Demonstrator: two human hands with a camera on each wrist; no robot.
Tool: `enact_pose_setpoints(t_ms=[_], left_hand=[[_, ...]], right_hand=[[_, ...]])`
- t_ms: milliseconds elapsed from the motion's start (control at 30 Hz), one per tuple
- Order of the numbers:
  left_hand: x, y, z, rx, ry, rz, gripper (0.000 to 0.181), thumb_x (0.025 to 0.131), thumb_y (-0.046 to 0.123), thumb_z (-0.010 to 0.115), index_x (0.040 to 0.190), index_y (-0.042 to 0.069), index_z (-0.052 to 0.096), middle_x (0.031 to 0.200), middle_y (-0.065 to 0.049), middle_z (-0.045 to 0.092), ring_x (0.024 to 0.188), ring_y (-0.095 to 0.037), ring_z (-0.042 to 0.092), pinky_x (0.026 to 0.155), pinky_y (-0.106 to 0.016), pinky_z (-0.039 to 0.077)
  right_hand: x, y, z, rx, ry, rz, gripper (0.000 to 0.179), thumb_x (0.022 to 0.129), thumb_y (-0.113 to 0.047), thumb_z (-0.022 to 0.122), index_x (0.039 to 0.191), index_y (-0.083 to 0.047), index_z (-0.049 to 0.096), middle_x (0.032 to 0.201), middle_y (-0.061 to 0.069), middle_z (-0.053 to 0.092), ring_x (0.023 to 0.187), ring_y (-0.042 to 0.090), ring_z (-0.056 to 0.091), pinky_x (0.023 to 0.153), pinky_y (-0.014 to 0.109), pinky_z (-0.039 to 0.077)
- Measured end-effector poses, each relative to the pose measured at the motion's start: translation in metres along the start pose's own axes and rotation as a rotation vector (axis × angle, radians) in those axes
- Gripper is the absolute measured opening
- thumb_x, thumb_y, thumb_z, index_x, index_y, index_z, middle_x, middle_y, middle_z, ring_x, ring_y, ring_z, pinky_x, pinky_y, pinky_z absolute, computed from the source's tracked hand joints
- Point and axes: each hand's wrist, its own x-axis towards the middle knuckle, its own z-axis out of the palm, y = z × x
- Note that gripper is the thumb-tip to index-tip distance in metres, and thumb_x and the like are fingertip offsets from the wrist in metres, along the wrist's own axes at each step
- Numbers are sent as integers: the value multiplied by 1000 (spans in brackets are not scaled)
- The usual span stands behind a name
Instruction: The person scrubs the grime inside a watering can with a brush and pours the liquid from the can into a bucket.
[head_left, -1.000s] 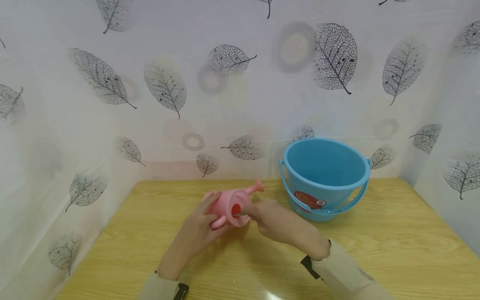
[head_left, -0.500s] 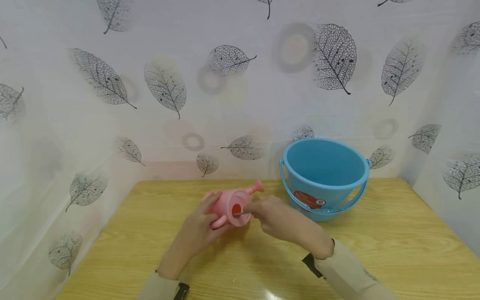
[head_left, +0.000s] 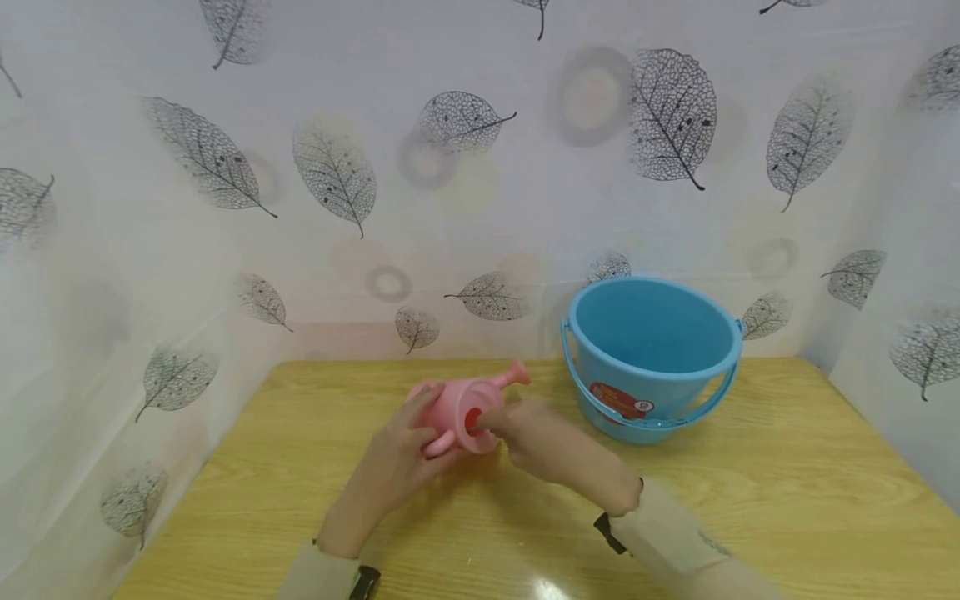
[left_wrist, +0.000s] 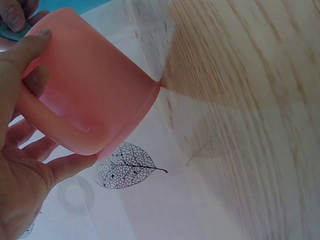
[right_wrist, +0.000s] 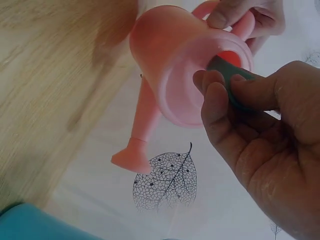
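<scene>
A pink watering can [head_left: 450, 408] lies tilted on its side on the table, its round mouth facing the person and its spout pointing to the back right. Its body and handle are gripped by my left hand [head_left: 401, 450], whose fingers spread around the handle in the left wrist view. Something red [right_wrist: 231, 57] shows inside the can. At the mouth, my right hand [right_wrist: 265, 115] pinches a thin, flat green pad [right_wrist: 227, 75] between thumb and fingers. The pad's front end reaches into the can, against or near the inner wall; its tip is hidden.
A blue bucket [head_left: 652, 367] with its handle hanging down in front stands at the back right, close to the spout. Behind the wooden table [head_left: 300, 467] hangs a white leaf-print sheet [head_left: 480, 200], which also covers the sides.
My right hand drew back slightly to the right, then moved left again, with the pad deeper in the can's mouth. The left hand and the can have stayed in place.
</scene>
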Motion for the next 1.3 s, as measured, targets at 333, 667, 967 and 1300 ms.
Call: enact_pose_setpoints(t_ms=[333,667,967,1300], left_hand=[[0,1,0,-14,-8,-15,36,79,33,90,65,12,65,146,-20,58,138,-42,54,107,-48,54],[0,1,1,-5,0,-4,36,78,33,90,64,12,64,145,-20,59,137,-42,55,107,-48,54],[0,0,0,-11,4,-3,35,78,32,90,65,11,65,146,-21,58,137,-43,55,109,-48,52],[0,0,-1,-24,-1,-12,36,78,34,89,64,11,65,147,-21,57,138,-44,53,108,-49,52]], right_hand=[[-1,0,6,-195,93,-49,38,71,5,80,102,-14,67,92,2,70,70,12,58,59,19,53],[0,-5,3,-65,-45,33,23,81,3,74,98,-13,72,83,0,68,69,11,53,62,17,49],[-2,3,-8,207,-46,36,27,89,7,64,107,-8,77,87,5,76,72,5,57,67,14,53],[-9,9,-28,298,-23,44,37,86,11,58,113,-7,77,74,-2,68,62,-3,50,58,11,49]])
